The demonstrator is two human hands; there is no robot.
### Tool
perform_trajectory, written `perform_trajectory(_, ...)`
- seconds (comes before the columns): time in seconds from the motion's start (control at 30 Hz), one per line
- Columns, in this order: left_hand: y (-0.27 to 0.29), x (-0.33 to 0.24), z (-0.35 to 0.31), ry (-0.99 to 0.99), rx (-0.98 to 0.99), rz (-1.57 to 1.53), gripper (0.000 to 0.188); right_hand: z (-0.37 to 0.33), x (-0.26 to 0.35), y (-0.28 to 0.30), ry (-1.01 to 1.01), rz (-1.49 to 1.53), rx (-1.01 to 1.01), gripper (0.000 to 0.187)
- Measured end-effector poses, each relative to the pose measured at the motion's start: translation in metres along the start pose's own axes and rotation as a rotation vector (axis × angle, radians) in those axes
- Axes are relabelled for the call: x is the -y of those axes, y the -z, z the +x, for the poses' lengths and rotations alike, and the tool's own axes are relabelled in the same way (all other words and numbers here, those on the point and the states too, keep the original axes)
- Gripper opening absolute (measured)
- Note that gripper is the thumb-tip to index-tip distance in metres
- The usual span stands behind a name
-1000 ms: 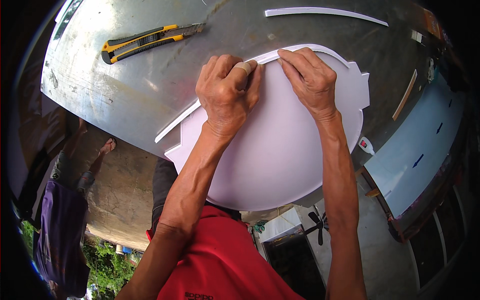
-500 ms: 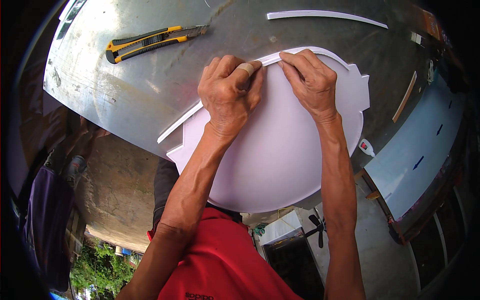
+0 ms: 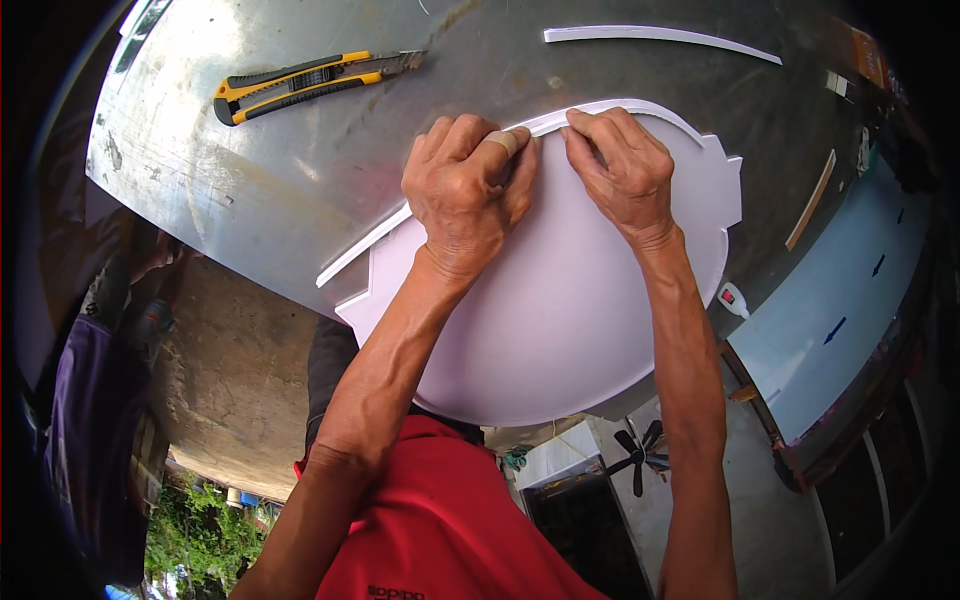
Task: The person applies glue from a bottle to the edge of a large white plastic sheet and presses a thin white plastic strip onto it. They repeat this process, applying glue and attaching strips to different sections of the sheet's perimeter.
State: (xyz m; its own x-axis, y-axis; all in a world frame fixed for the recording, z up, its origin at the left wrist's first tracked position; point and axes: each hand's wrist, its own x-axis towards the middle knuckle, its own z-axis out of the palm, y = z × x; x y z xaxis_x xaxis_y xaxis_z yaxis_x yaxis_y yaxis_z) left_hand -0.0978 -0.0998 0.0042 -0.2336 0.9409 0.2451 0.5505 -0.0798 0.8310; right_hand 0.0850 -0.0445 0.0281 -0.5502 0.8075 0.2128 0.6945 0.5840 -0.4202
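Containers: one, a small white bottle (image 3: 734,299) with a red patch on its label, at the 4 o'clock side of my panel (image 3: 560,290); can't see what's inside, can't tell how full. Counts: one panel, one knife (image 3: 310,88), one brown strip (image 3: 810,200), two white strips in all. Of those two, one is the edging (image 3: 550,121) I'm holding, the other a loose strip (image 3: 660,36) at 12 to 1 o'clock on the grey surface (image 3: 270,180). One blue sheet (image 3: 820,320) at 3 o'clock, three dark arrows on it.

Edging sits along the panel's 12 o'clock rim. Long axis runs from 8 o'clock up toward 2, then the far part curves over. Near end points to 8 o'clock, standing just off the panel with surface showing between; far end points to 4.

My left grip (image 3: 462,185) pinches the edging between thumb and index finger, tan tape (image 3: 497,146) on that finger. My right grip (image 3: 622,165), just beside at 1 o'clock, pinches it too, thumb against fingertips. Short bare stretch of edging between both grips. Knife lies at 11 o'clock, blade out, tip toward 3.
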Motion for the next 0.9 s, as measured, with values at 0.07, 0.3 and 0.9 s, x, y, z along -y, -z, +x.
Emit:
perform_trajectory(0.07,-0.004,0.003,-0.002,-0.009,-0.014,-0.009,0.014,-0.001,0.001,-0.001,-0.008,-0.001,-0.007,0.023)
perform_trajectory(0.3,-0.002,0.005,-0.003,-0.021,0.004,0.002,0.013,0.005,0.003,0.002,0.019,-0.013,-0.005,0.027)
perform_trajectory(0.9,0.000,-0.001,-0.003,-0.002,0.017,0.041,0.017,0.000,0.011,-0.006,0.031,-0.055,-0.050,0.026)
